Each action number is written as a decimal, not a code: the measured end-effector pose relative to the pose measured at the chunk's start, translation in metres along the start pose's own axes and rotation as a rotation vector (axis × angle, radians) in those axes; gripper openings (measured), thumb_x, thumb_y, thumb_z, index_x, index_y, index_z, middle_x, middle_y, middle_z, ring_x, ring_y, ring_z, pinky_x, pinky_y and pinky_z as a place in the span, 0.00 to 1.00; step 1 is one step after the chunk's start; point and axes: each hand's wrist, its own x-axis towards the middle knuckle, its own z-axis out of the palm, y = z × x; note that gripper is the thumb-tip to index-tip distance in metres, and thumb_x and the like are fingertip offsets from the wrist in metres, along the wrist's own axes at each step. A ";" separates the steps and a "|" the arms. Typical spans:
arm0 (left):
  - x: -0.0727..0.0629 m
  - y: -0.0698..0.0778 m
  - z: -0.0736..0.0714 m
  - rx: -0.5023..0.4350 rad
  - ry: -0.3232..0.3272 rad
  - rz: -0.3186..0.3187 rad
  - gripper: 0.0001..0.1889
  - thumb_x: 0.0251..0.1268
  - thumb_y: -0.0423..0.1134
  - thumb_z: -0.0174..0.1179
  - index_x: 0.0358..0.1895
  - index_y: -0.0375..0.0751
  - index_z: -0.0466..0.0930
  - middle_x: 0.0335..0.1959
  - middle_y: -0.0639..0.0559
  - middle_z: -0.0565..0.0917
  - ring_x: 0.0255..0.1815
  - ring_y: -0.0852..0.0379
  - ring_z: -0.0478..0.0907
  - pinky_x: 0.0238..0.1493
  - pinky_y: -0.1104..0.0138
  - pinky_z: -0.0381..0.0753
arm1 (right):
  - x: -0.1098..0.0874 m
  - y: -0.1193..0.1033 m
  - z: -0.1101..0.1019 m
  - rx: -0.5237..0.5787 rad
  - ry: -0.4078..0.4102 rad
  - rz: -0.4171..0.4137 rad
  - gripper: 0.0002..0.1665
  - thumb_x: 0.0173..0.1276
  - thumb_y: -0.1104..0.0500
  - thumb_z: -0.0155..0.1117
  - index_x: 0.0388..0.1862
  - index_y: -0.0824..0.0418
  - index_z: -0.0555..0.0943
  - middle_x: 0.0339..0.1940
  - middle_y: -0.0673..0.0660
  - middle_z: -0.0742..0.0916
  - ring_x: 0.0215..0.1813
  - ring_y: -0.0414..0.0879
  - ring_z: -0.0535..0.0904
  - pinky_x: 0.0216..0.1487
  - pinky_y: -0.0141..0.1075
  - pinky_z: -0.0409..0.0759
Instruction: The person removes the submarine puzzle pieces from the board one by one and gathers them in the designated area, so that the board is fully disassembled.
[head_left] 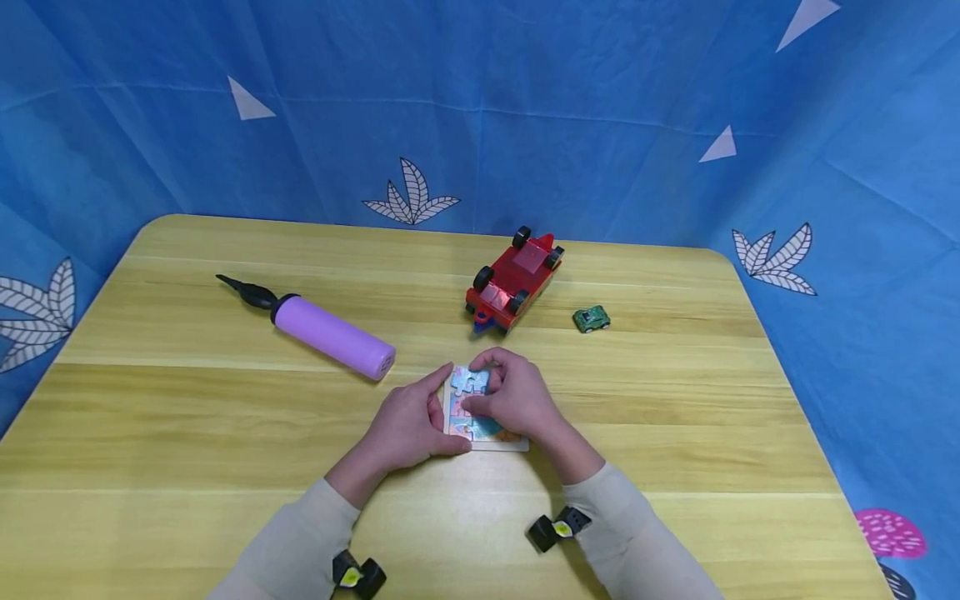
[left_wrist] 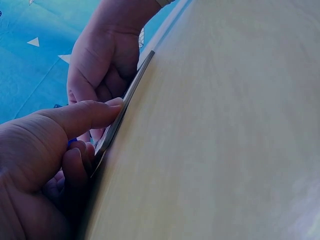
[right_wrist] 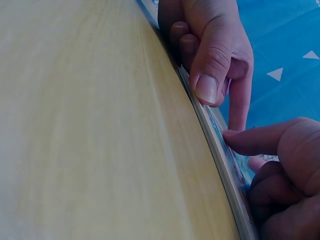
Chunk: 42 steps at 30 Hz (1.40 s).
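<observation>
head view: puzzle's [head_left: 487, 429] picture; left wrist: only its edge.

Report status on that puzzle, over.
Left grip holding puzzle by its edge. Right grip touching its top. Overturned red toy vehicle beyond, clear of it.

Two hands [head_left: 405, 425] [head_left: 521, 396], two wrist cameras [head_left: 369, 578] [head_left: 558, 528], two toy vehicles [head_left: 517, 271] [head_left: 592, 318], one puzzle [head_left: 486, 429], one pump [head_left: 333, 336], one table [head_left: 675, 400].
</observation>
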 end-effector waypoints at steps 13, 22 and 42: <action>0.000 0.000 0.000 0.006 0.000 0.007 0.58 0.39 0.46 0.84 0.77 0.39 0.60 0.21 0.56 0.76 0.20 0.58 0.72 0.28 0.63 0.72 | 0.001 -0.002 0.001 -0.016 0.008 0.001 0.18 0.56 0.62 0.79 0.43 0.59 0.82 0.16 0.51 0.75 0.16 0.42 0.69 0.21 0.35 0.65; 0.000 0.001 0.001 0.005 -0.008 -0.005 0.58 0.40 0.46 0.83 0.78 0.39 0.59 0.21 0.56 0.76 0.20 0.58 0.72 0.26 0.64 0.70 | 0.000 0.000 0.001 0.003 0.008 -0.010 0.16 0.56 0.62 0.79 0.42 0.59 0.83 0.15 0.48 0.71 0.16 0.41 0.63 0.22 0.34 0.61; 0.000 0.002 0.000 0.008 -0.010 -0.024 0.59 0.40 0.46 0.84 0.78 0.40 0.58 0.21 0.55 0.76 0.20 0.58 0.71 0.26 0.63 0.69 | -0.016 0.018 -0.028 0.063 0.013 -0.077 0.16 0.58 0.64 0.77 0.45 0.58 0.83 0.15 0.47 0.64 0.18 0.43 0.58 0.25 0.35 0.60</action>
